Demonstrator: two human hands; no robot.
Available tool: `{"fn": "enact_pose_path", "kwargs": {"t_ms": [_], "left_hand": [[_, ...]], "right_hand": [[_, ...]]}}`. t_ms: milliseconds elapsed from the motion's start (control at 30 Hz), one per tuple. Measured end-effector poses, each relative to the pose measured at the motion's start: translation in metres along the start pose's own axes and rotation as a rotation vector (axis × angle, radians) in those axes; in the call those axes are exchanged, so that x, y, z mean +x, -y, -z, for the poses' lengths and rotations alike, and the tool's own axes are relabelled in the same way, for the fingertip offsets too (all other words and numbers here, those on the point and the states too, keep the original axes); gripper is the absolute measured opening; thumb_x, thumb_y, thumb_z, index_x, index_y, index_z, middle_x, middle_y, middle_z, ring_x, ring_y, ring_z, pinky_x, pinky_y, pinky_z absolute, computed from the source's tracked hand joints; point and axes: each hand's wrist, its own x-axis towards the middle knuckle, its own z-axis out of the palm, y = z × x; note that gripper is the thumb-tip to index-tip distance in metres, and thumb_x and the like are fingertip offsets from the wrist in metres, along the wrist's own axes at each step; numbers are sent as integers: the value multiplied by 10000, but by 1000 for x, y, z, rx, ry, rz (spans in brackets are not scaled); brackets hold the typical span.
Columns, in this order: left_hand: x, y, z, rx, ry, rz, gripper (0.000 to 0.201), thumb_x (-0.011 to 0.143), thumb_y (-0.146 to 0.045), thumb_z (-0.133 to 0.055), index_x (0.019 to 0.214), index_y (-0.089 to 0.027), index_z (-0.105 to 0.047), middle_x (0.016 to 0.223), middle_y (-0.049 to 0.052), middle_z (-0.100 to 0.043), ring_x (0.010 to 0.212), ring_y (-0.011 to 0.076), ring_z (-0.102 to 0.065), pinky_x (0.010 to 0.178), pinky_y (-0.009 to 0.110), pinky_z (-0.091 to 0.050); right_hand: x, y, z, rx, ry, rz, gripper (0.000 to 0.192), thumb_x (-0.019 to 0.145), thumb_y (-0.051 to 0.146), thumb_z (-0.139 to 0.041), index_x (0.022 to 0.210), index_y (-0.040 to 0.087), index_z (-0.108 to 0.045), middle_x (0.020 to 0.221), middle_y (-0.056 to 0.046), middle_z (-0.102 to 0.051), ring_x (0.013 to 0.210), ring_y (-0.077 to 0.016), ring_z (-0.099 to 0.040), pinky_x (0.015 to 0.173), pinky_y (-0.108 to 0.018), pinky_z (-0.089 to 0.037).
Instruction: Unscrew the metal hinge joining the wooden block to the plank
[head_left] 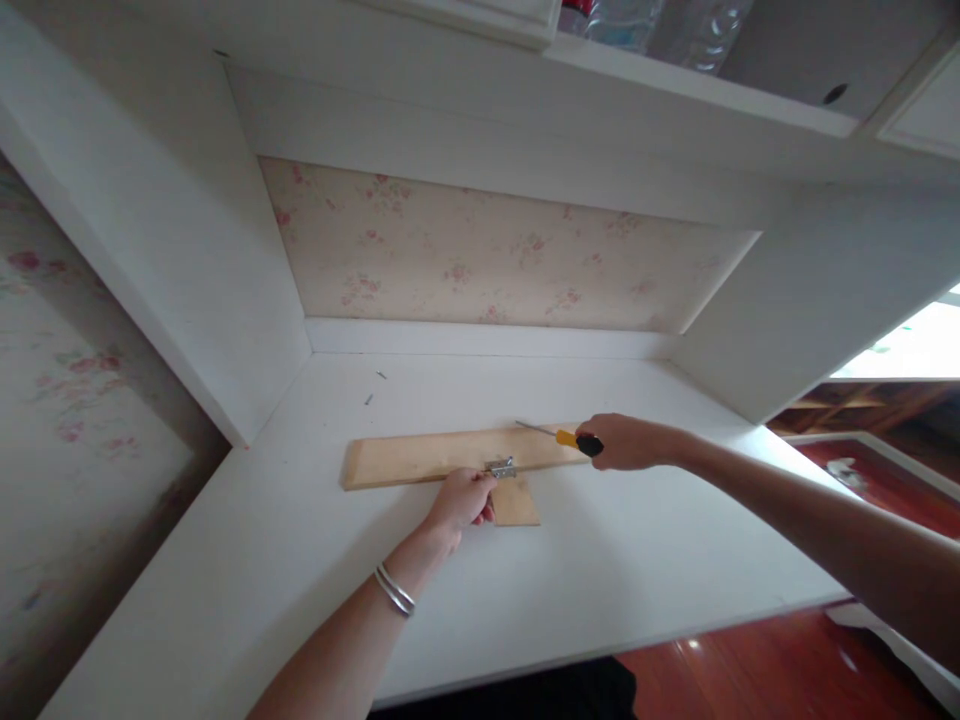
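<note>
On the white desk (300,560), near its middle, lies a long pale wooden board (420,458) running left to right, with a smaller square wooden block (516,503) butted against its near edge; a small silvery metal hinge (502,467) sits across the joint between them. The left hand (461,498), a pair of metal bangles (394,590) on its wrist, rests at the hinge with the fingers curled and bunched together, their tips touching or just beside the metal; whether they actually pinch it cannot be told. The right hand (626,441) is closed in a fist around the black and yellow handle of a screwdriver (559,434), whose thin steel shaft points left over the far part of the board. The board looks like light, stiff, unfinished softwood, matte and not slippery, so pressing down flat on it near the hinge should steady it; the small block is likelier to slide on the smooth painted top. The hinge is hard, small and fiddly, best held by its edges. Two tiny screws (375,388) lie well apart, far left, near the flowered back panel (480,260).
</note>
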Motion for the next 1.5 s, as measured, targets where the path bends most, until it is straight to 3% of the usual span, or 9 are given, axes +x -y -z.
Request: {"fn": "enact_pose_path", "kwargs": {"t_ms": [100, 167, 367, 633, 900, 1100, 1300, 1500], "left_hand": [[1, 1, 0, -3, 5, 2, 171, 756, -276, -498, 656, -142, -534, 509, -10, -523, 420, 82, -488, 383, 198, -267], [2, 2, -1, 6, 12, 1, 182, 758, -292, -507, 657, -144, -535, 495, -16, -514, 411, 82, -478, 385, 202, -266], [3, 2, -1, -14, 7, 0, 180, 757, -295, -512, 660, -145, -531, 503, -13, -522, 409, 82, -474, 389, 205, -261], [2, 3, 0, -26, 16, 12, 185, 767, -278, -492, 662, -139, -552, 487, -15, -514, 401, 76, -464, 389, 204, -256], [0, 0, 1, -24, 14, 9, 175, 754, -260, -501, 648, -133, -558, 479, -11, -517, 392, 83, -468, 380, 208, -256], [2, 2, 1, -32, 14, 22, 170, 753, -275, -510, 657, -142, -554, 468, -16, -513, 403, 84, -481, 384, 199, -258], [4, 6, 1, -20, 8, 2, 167, 760, -266, -497, 659, -142, -547, 474, -12, -510, 403, 87, -478, 377, 201, -260], [2, 3, 2, -50, -12, -5, 157, 767, -278, -492, 677, -155, -529, 443, -24, -487, 381, 89, -448, 369, 205, -261]], "right_hand": [[5, 7, -15, 90, 73, -132, 170, 652, 223, -553, 761, 124, -637, 701, -103, -658, 629, -205, -617, 559, -275, -391], [11, 14, -19, 139, 67, -179, 198, 724, 260, -501, 783, 122, -629, 629, -88, -648, 536, -170, -602, 511, -257, -386], [35, 51, -24, 556, -1, -144, 315, 790, 416, -513, 874, 125, -599, 766, -97, -689, 543, -131, -614, 460, -215, -415], [60, 92, -17, 232, -33, -82, 277, 728, 314, -540, 877, 116, -663, 738, -114, -692, 675, -198, -647, 559, -256, -436], [65, 101, -16, 37, 12, -11, 270, 652, 252, -561, 846, 114, -687, 697, -122, -688, 702, -240, -649, 557, -275, -414], [66, 106, -16, -72, -60, 74, 364, 678, 275, -564, 1013, 150, -636, 976, -149, -679, 882, -277, -636, 643, -296, -426], [62, 105, -2, -159, -109, 116, 323, 704, 299, -552, 983, 151, -623, 934, -157, -674, 861, -293, -633, 638, -313, -420], [65, 103, 12, -193, -76, 190, 258, 658, 242, -563, 898, 173, -625, 859, -105, -686, 777, -249, -644, 561, -270, -393]]}}
